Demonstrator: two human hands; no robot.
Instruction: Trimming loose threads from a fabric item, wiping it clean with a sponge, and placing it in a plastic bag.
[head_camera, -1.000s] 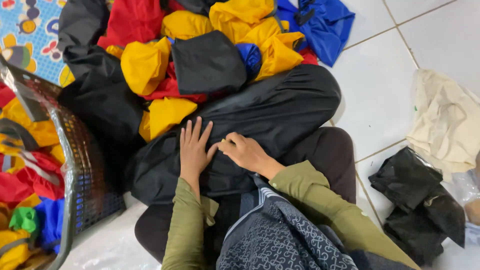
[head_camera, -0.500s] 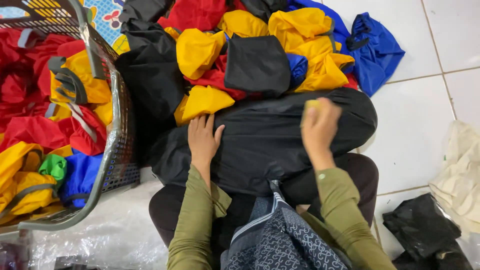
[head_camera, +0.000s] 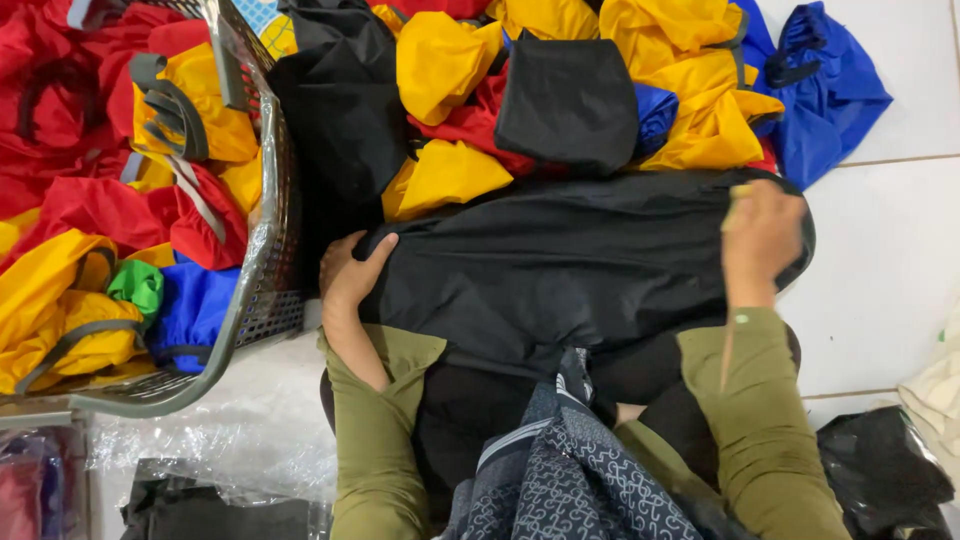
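Observation:
A large black fabric piece (head_camera: 570, 265) lies spread across my lap. My left hand (head_camera: 348, 272) grips its left edge, fingers curled over the cloth, close to the basket. My right hand (head_camera: 762, 238) presses and pinches the fabric at its right end. Both arms wear olive green sleeves. Just beyond the black piece lies a pile of yellow (head_camera: 440, 60), red and black folded fabric items, with a blue one (head_camera: 825, 95) at the far right.
A grey mesh basket (head_camera: 262, 250) at the left holds red, yellow, blue and green fabric items. White floor tiles (head_camera: 890, 260) show at the right. Black items in clear plastic (head_camera: 880, 475) lie at the lower right, more plastic-wrapped goods at the lower left.
My hands have moved apart: the left slid to the fabric's left edge, the right to its right end. The view has shifted left, showing more of the basket.

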